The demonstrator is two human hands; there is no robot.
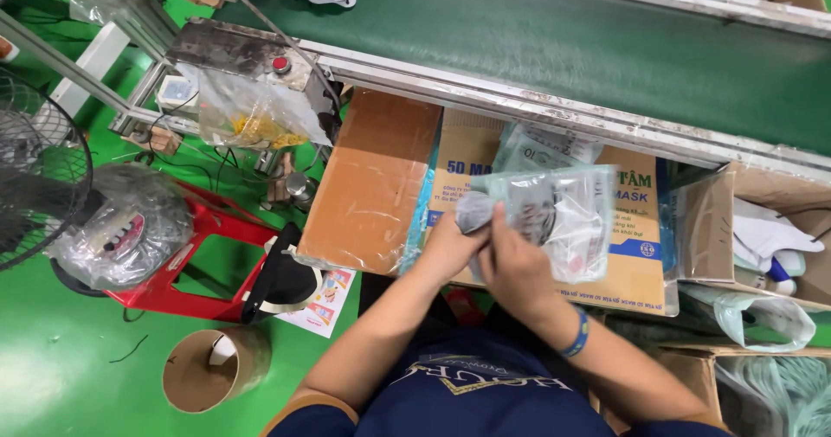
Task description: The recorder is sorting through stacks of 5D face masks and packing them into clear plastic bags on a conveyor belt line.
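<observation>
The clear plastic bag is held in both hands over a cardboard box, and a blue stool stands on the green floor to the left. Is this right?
Not quite: the head view shows the stool is red, not blue. The rest holds: the left hand and right hand hold the clear plastic bag over a cardboard box, and the stool stands on the green floor to the left.

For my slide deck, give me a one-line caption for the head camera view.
Left hand and right hand push grey masks into a clear plastic bag over a cardboard box beside the green conveyor belt.
</observation>
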